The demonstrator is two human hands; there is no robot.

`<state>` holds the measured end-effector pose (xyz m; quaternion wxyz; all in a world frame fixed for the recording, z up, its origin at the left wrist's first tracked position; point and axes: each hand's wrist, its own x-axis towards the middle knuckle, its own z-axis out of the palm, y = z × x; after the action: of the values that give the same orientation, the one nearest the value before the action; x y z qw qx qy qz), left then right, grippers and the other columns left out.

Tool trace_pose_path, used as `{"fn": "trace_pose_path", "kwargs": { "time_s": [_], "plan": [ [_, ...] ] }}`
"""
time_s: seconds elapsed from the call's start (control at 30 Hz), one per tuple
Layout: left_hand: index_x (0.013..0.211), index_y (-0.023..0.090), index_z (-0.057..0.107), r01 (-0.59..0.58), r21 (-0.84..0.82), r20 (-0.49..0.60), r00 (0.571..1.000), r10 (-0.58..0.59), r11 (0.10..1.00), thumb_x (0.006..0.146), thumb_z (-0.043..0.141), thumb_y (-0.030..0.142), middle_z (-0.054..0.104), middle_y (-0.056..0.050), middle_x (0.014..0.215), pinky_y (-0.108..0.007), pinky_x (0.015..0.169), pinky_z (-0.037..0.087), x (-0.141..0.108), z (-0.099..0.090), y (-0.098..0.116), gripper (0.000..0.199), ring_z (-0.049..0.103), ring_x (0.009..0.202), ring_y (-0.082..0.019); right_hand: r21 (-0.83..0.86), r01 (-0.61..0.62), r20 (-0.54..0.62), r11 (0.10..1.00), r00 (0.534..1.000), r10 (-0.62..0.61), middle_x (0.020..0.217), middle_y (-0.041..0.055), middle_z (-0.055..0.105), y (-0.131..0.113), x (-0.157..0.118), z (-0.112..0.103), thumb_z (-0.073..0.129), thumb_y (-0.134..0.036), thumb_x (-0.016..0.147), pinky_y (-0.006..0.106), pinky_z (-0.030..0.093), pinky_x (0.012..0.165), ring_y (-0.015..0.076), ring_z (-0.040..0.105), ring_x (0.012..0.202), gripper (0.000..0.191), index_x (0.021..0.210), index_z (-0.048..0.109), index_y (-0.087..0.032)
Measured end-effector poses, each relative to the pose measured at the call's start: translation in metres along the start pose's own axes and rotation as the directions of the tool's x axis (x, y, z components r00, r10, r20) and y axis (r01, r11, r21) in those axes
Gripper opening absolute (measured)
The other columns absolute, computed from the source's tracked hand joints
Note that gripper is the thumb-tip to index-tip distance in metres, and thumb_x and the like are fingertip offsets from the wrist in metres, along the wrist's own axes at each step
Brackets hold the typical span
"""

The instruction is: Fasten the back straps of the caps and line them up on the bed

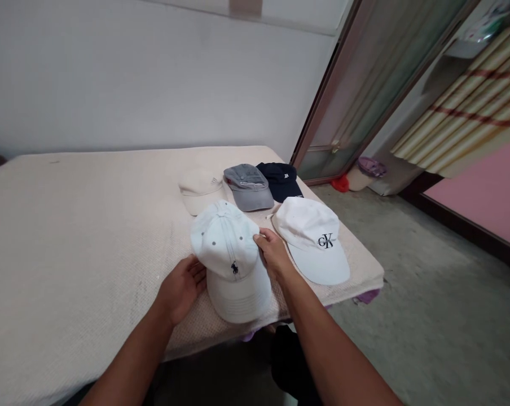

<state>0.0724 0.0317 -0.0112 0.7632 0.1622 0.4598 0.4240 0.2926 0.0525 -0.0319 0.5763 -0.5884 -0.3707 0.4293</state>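
Note:
A pale mint-white baseball cap (227, 242) with a dark horse-rider logo is between my hands near the bed's front edge, its brim facing me. My right hand (273, 248) pinches the cap's right side, thumb on top and fingers partly hidden. At the cap's lower left, my left hand (183, 285) holds the side with curled fingers, their tips partly hidden by the cap. Just right of my right hand lies a white cap (308, 220) with a black CK logo. Behind are a cream cap (202, 189), a grey cap (247, 186) and a navy cap (281, 180).
The caps lie on a bed with a cream textured cover (81, 237), against a white wall (153, 79). A sliding door (335, 113) stands behind its right corner. On the grey floor (441, 270) are a bin (360, 176) and a red bag (340, 183); a striped curtain (462, 107) hangs right.

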Motion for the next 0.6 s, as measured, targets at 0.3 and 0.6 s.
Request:
{"fn": "trace_pose_path", "kwargs": {
  "time_s": [0.3,0.6],
  "plan": [
    [0.085,0.014,0.068,-0.041,0.141,0.076,0.997,0.031,0.989,0.074,0.064,0.022,0.067,-0.008,0.085,-0.034,0.077,0.047,-0.003,0.0,-0.008,0.014,0.061,0.08,-0.02,0.083,-0.145,0.038,0.986,0.989,0.142,0.074,0.0022,0.067,0.007,0.003,-0.005,0.058,-0.021,0.059,0.029,0.044,0.061,0.0173,0.058,0.064,0.043,0.102,0.063,-0.017],
    [0.092,0.014,0.066,-0.096,0.187,0.06,0.994,0.086,0.978,0.071,0.069,0.022,0.069,-0.011,0.096,-0.041,0.09,0.045,-0.007,0.001,-0.012,0.023,0.063,0.092,-0.023,0.051,-0.088,-0.078,0.995,0.993,0.092,0.065,-0.0012,0.061,0.012,0.011,-0.01,0.058,-0.023,0.06,0.028,0.042,0.057,0.0153,0.054,0.057,0.046,0.106,0.061,-0.016]
  ]
}}
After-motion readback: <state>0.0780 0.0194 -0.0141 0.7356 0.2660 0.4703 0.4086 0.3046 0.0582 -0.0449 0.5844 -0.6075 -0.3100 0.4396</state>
